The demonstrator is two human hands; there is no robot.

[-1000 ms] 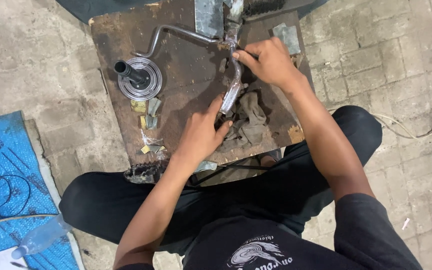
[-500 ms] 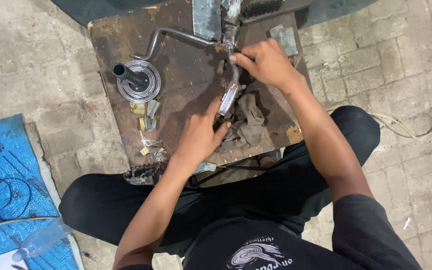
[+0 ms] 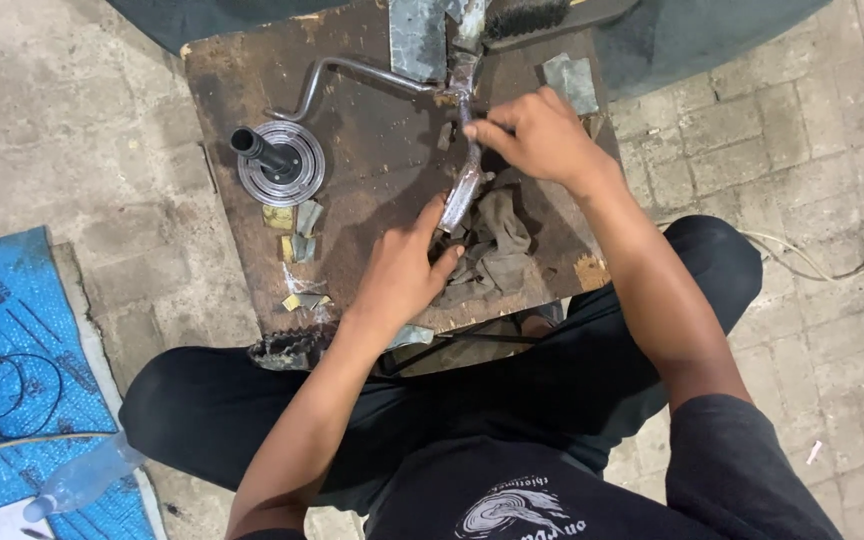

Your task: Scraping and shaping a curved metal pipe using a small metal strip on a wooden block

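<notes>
**Head view: both hands working a bent metal bar on a low board**

Head camera is looking down on a seated person at a worn wooden board [image 3: 372, 200] in the upper centre of the frame. The right hand [image 3: 537, 135] is pinching the upper stretch of a shiny bent metal bar [image 3: 464, 185], fingertips closed around it. The left hand [image 3: 402, 275] is bracing the bar's lower end, thumb and forefinger pressing against it just beside a crumpled grey rag [image 3: 492, 245]; whether that hand is fully gripping cannot be told.

Compared with the two earlier pictures, both hands are keeping their places on the bar, and the bar is lying at the same angle; only small finger shifts are showing. That is suggesting steady, continuing work on one spot, not a change of step.

A round metal disc with a black stub [image 3: 277, 160] is standing at the board's left. A cranked rod [image 3: 352, 72] is lying above it. Small metal scraps [image 3: 297, 225] are lying below the disc.
</notes>
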